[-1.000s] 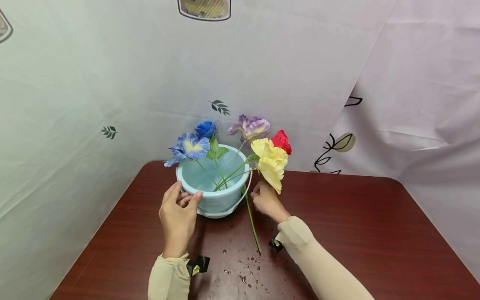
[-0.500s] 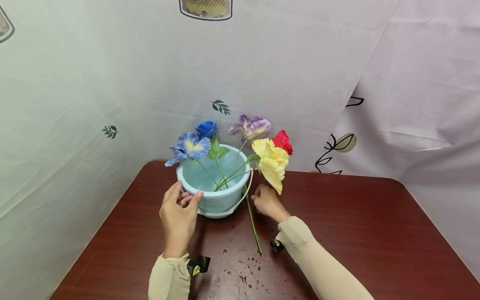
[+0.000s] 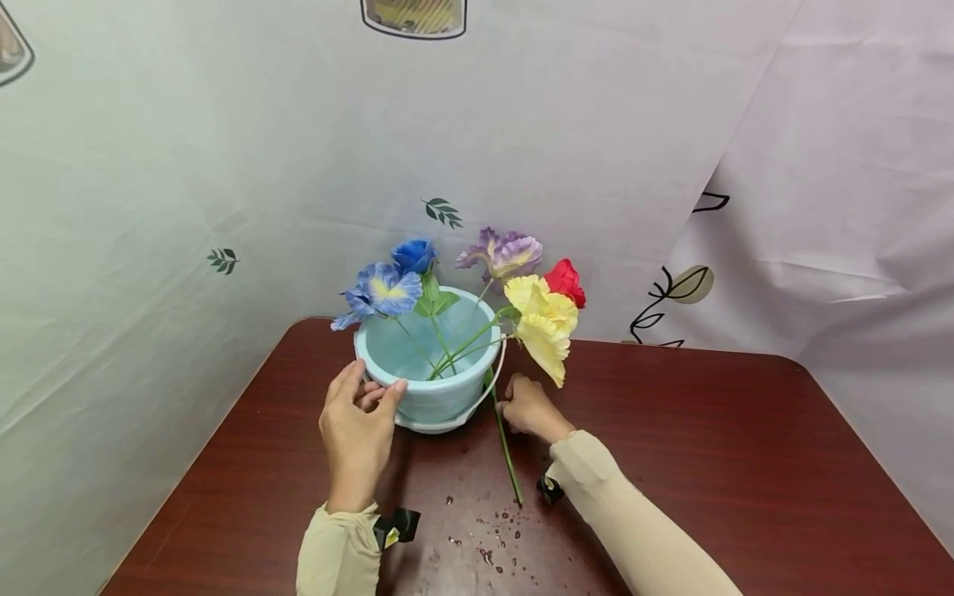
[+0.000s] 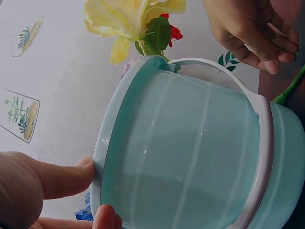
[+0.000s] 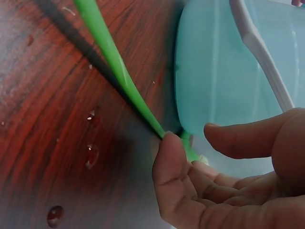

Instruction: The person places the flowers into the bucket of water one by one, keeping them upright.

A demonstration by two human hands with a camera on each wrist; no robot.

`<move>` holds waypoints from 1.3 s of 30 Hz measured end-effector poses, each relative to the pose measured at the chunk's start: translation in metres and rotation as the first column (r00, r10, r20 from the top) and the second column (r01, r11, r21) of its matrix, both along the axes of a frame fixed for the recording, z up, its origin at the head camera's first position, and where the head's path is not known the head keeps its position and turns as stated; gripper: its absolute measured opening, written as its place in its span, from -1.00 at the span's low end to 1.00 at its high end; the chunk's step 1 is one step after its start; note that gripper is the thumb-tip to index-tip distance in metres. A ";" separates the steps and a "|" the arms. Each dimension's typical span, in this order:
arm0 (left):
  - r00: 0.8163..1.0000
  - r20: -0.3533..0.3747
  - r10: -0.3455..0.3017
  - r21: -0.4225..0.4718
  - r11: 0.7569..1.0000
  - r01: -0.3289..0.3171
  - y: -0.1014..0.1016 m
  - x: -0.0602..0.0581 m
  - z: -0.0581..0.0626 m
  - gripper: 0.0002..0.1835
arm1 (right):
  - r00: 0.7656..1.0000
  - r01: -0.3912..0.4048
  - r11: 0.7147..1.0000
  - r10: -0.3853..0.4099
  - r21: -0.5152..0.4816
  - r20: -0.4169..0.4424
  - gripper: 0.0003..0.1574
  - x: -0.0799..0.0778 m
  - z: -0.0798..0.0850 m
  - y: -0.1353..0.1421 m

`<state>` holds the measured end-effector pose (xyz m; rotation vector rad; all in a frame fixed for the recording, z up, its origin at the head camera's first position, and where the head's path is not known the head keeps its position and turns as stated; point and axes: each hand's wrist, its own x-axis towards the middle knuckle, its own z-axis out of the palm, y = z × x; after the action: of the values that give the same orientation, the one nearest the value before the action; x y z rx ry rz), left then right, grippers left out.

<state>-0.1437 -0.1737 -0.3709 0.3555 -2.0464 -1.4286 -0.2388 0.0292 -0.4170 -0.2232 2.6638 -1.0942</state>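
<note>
A pale blue bucket (image 3: 438, 403) with a white handle (image 4: 265, 157) stands on the table, several flowers leaning in it. My left hand (image 3: 358, 439) holds its near left rim, thumb and fingertips against the edge in the left wrist view. My right hand (image 3: 533, 411) is low at the bucket's right side, beside a green stem (image 3: 510, 463) that lies on the table. In the right wrist view its fingers bend loosely and the thumb stays apart from them. One fingertip overlaps the stem (image 5: 119, 71); whether it touches is unclear. The stem's far end is hidden behind the bucket.
Over the bucket's right rim leans a yellow flower (image 3: 547, 323), a red one (image 3: 566, 281) behind it. A purple flower (image 3: 503, 252) and two blue ones (image 3: 383, 290) spread at the back and left. Water drops (image 3: 487, 556) dot the brown table (image 3: 693, 463) near me.
My right hand has shifted very slightly toward me beside the stem. The left hand keeps its hold on the bucket, and the flowers stay as they were.
</note>
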 end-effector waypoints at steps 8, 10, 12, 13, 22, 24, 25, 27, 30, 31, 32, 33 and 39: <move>1.000 0.000 -0.003 0.010 1.000 0.003 0.000 -0.001 -0.001 -0.33 | 0.999 -0.030 0.998 0.031 0.051 -0.015 -0.76 -0.003 -0.007 -0.002; 1.000 -0.002 -0.004 0.012 1.000 0.004 0.000 -0.001 -0.001 -0.33 | 0.999 -0.032 0.998 0.032 0.047 -0.016 -0.76 -0.003 -0.009 -0.002; 1.000 -0.004 -0.005 0.013 1.000 0.005 0.000 -0.001 -0.001 -0.33 | 0.999 -0.030 0.999 0.030 0.041 -0.017 -0.75 -0.003 -0.010 -0.002; 1.000 -0.004 -0.006 0.012 1.000 0.006 0.000 -0.001 -0.001 -0.33 | 0.999 -0.027 0.999 0.028 0.040 -0.015 -0.75 -0.003 -0.010 -0.002; 1.000 -0.001 -0.008 0.010 1.000 0.008 -0.001 -0.001 -0.001 -0.33 | 0.997 -0.052 0.995 0.057 0.085 -0.061 -0.67 -0.005 -0.013 -0.007; 1.000 0.002 -0.009 0.011 1.000 0.009 -0.001 -0.001 -0.001 -0.32 | 0.996 -0.048 0.992 0.057 0.115 -0.072 -0.62 -0.006 -0.014 -0.008; 1.000 0.003 -0.010 0.011 1.000 0.010 -0.001 -0.001 -0.001 -0.32 | 0.995 -0.047 0.990 0.057 0.130 -0.078 -0.58 -0.006 -0.015 -0.009; 1.000 0.002 -0.010 0.011 1.000 0.010 -0.001 -0.001 -0.001 -0.32 | 0.996 -0.036 0.987 0.048 0.155 -0.074 -0.48 -0.007 -0.016 -0.011; 1.000 0.001 -0.009 0.006 1.000 0.009 0.000 -0.001 0.000 -0.33 | 0.998 -0.021 0.983 0.033 0.184 -0.062 -0.37 -0.008 -0.017 -0.013; 1.000 0.000 -0.008 0.005 1.000 0.008 0.000 0.000 0.000 -0.33 | 0.998 -0.017 0.981 0.030 0.192 -0.063 -0.37 -0.008 -0.018 -0.013; 1.000 0.000 -0.007 0.005 1.000 0.007 0.000 0.000 0.000 -0.33 | 0.998 -0.014 0.980 0.027 0.198 -0.062 -0.38 -0.008 -0.018 -0.013; 1.000 -0.001 -0.006 0.005 1.000 0.006 0.000 0.000 0.000 -0.33 | 0.998 -0.014 0.979 0.027 0.203 -0.062 -0.39 -0.008 -0.018 -0.013; 1.000 -0.005 -0.005 0.006 1.000 0.005 0.000 -0.001 0.001 -0.33 | 0.996 -0.020 0.972 0.038 0.235 -0.075 -0.44 -0.007 -0.017 -0.014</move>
<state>-0.1443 -0.1735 -0.3702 0.3497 -2.0404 -1.4375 -0.2458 0.0151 -0.4338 -0.2642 2.8200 -0.7673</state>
